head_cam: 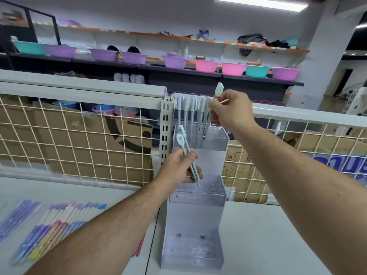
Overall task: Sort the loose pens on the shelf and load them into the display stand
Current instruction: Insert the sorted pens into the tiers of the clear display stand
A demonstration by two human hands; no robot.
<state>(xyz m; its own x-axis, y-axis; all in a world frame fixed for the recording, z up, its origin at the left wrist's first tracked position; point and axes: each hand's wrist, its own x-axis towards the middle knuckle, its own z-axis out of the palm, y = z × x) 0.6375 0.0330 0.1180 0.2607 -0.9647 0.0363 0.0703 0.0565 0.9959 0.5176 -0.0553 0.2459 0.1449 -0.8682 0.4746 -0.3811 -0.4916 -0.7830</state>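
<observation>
- The loose pens [59, 225] lie in fanned rows at the left end of the shelf [268, 235], some close to its front edge. A sweep of the forearm passing above them could scatter the sorted colours.
- The left hand [176, 167] has its grip clamped on two mint pens [180, 140], fingers curled round the barrels. Their tips hang just over the middle tier [198, 188] of the display stand [193, 221]. With two in one hold, one could slide out and drop into the wrong hole or onto the shelf.
- The stand is tall, narrow and clear, so the holes are hard to see. A sideways push might tip it.
- A row of pens [191, 112] already stands in the top tier [216, 135], packed close. A knock could lean them together.
- The right hand [232, 110] pinches one pen [219, 89], grip closed on the upper barrel, tip near the top tier and right beside that row. Whether the tip is in a hole I cannot tell. Coming in at an angle, it may miss or jam.
</observation>
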